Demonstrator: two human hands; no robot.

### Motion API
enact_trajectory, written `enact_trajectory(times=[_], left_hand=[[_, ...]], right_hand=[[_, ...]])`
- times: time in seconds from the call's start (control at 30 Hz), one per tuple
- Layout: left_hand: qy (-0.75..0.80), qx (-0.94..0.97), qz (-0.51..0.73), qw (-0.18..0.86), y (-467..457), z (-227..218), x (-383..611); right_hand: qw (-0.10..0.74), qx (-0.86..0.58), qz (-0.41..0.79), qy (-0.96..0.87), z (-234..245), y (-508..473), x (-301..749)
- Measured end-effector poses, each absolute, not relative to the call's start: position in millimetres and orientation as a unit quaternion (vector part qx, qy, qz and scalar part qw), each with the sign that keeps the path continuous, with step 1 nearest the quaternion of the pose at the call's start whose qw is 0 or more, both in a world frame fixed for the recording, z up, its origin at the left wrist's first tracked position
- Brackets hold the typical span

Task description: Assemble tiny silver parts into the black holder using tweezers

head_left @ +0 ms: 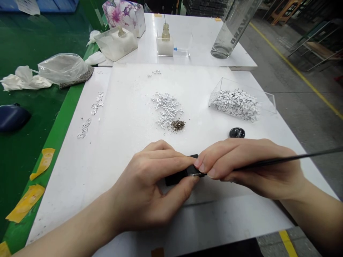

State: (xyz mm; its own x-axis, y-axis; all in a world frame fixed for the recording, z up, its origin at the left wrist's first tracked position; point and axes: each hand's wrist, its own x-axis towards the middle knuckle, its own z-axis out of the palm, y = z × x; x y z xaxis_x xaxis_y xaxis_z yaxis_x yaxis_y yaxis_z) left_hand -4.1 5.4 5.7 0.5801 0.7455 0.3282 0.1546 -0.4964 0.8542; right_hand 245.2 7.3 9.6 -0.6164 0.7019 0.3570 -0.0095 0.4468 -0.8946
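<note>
The left hand's grip [144, 187] is clamped on a small black block [174, 179], and the right hand's grip [249, 167] is closed on a thin black-handled tool [281, 160], its fine tip [198, 175] at the block's end, above the white table [66, 192], the hands braced together for steadiness.

Your only view comes from the camera on your head, facing forward and down across the white work table [80, 200]. It looks from close behind your left hand [144, 185] and right hand [249, 167], which fill the lower frame, while the table's far end and the grey floor [292, 89] reach the top.
</note>
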Motion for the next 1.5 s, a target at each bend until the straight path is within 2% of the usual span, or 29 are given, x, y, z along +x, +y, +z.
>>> enact_trajectory(times=[1.5], left_hand=[[0.287, 0.788, 0.354, 0.414, 6.3, 3.6, -5.1]], right_hand=[[0.398, -0.231, 0.509, -0.728, 3.6, 10.0, 243.5]])
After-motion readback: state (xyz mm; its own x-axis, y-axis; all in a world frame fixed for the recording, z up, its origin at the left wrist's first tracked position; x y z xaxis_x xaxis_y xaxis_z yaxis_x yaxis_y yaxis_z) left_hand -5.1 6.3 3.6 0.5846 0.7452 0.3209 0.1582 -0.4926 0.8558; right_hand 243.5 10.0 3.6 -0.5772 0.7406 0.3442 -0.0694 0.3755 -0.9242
